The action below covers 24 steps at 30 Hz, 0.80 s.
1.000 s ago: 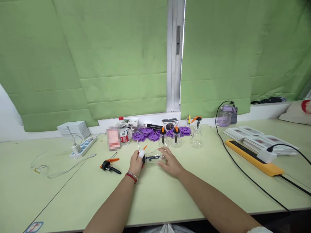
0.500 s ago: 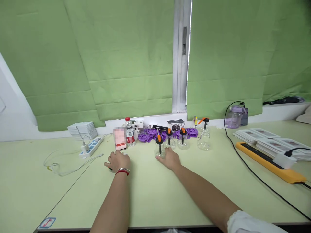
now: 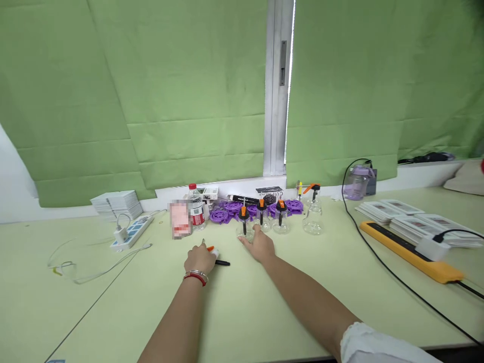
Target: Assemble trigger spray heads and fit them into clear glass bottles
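My left hand [image 3: 199,258] is closed over a small piece near the table's middle; an orange tip [image 3: 210,248], a white rounded part and a black rod [image 3: 223,262] stick out to its right. The kind of piece is mostly hidden by the hand. My right hand [image 3: 261,245] has thumb and forefinger spread at the lower right side of a clear glass jar [image 3: 244,233] with a black-and-orange top; whether it presses the glass is hard to tell. Two similar jars, one glass jar [image 3: 261,217] and another glass jar [image 3: 281,224], stand just behind and to the right.
A clear flask-shaped bottle [image 3: 313,222] with an orange lever stands right of the jars. Purple plastic parts [image 3: 221,216], a red-capped bottle [image 3: 197,214] and a phone [image 3: 180,220] line the back. A white power strip [image 3: 138,232] lies left, a yellow power strip [image 3: 408,252] right.
My left hand has moved right, closer to the jar, and the orange, white and black piece in it shows more. My right hand stays by the jar. The view has shifted slightly.
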### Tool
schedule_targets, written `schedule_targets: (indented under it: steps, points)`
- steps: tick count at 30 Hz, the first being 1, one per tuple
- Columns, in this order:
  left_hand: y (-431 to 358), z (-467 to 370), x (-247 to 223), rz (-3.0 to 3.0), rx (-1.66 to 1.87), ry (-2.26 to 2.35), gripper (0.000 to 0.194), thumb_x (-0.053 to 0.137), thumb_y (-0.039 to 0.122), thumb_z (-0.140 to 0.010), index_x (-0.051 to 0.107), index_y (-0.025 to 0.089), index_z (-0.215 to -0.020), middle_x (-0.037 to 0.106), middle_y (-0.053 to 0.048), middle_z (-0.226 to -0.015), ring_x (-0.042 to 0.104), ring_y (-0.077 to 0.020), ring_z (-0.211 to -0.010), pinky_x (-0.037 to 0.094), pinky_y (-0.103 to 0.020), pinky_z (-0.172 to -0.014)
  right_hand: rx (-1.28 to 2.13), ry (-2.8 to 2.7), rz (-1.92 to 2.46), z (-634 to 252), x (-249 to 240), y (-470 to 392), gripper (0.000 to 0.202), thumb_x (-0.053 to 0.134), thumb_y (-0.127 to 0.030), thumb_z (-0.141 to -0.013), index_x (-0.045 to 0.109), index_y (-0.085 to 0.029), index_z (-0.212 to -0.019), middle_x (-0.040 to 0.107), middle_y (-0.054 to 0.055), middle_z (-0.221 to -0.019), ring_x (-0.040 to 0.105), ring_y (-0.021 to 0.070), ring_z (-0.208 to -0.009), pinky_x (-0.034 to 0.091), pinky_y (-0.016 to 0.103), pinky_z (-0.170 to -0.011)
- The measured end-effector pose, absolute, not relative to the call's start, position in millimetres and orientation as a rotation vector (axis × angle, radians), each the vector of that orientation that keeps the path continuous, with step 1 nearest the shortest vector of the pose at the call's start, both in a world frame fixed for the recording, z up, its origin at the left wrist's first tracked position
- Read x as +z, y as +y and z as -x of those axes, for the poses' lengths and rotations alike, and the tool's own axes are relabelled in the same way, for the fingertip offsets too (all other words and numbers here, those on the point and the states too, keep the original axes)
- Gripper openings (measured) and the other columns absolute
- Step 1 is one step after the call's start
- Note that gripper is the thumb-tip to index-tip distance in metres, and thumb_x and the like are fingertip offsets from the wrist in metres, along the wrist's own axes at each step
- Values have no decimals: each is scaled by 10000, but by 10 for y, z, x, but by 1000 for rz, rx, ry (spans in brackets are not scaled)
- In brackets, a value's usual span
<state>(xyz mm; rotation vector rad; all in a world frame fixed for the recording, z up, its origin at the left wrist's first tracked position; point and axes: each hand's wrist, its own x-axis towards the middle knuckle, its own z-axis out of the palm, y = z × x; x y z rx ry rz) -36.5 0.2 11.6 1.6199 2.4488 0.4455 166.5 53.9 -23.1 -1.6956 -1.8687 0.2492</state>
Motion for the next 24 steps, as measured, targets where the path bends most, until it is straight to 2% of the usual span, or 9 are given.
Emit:
schedule_targets:
  steps: [3,6,8,11,14,17,19,21,24]
  points:
    - [12,337,104,-1679,441,2367,586,483,533,-702,530,169,-1159,547,-178,-1162,513,-347,-1056,430,-406,-743,41,-1919,1513,-1951,-271,532,474,351,-560,-855,440,-176,-1119,616,107,-1000,589,243,-855,413,342,-733]
    - [47,359,86,-1713,464,2300,643,464,576,-701,491,175,-1204,535,-178,-1169,535,-346,-1034,431,-404,-739,-240,-1851,1421,-2421,-296,590,368,376,-444,-867,465,-145,-1063,573,141,-1039,533,259,-948,394,365,-814]
    - [79,382,62,-1734,467,2248,640,466,563,-706,484,177,-1215,520,-177,-1189,556,-334,-1005,429,-397,-745,-392,-1715,1400,-2759,-303,638,381,418,-425,-846,454,-123,-1076,534,171,-1102,463,285,-1069,343,404,-907]
    - [131,415,11,-1736,534,2176,618,466,538,-721,498,142,-1195,506,-194,-1208,561,-326,-1007,422,-382,-774,-505,-1430,1488,-3147,-306,694,485,459,-452,-812,408,-106,-1148,477,197,-1192,384,315,-1164,272,461,-962]
    - [174,429,-30,-1670,710,2122,534,491,477,-727,532,114,-1117,559,-197,-1131,563,-319,-1006,422,-354,-767,-443,-1160,1669,-3330,-313,744,675,524,-509,-744,325,-103,-1244,428,205,-1265,346,334,-1200,259,474,-964]
    - [189,422,-43,-1523,844,2090,464,536,381,-706,523,106,-1080,604,-178,-1035,600,-275,-890,436,-311,-671,-248,-1005,1906,-3412,-334,817,899,611,-569,-624,248,-116,-1311,377,222,-1329,324,361,-1222,275,495,-946]
    - [184,409,-46,-1468,864,2094,461,576,374,-675,521,102,-1044,612,-167,-983,608,-243,-783,431,-289,-594,-89,-1017,2038,-3471,-353,874,978,635,-597,-565,236,-129,-1325,372,232,-1341,337,372,-1221,283,508,-934]
    - [174,396,-53,-1443,853,2090,425,616,414,-640,543,110,-928,620,-135,-850,587,-209,-654,410,-276,-523,39,-1094,2124,-3540,-368,927,947,633,-610,-548,297,-135,-1295,462,225,-1267,398,374,-1181,287,511,-927]
    - [159,385,-75,-1405,855,2034,385,648,484,-602,533,149,-751,564,-47,-654,510,-152,-529,371,-254,-465,137,-1180,2195,-3623,-379,976,750,590,-597,-595,433,-161,-1185,598,175,-1077,501,362,-1082,304,497,-910]
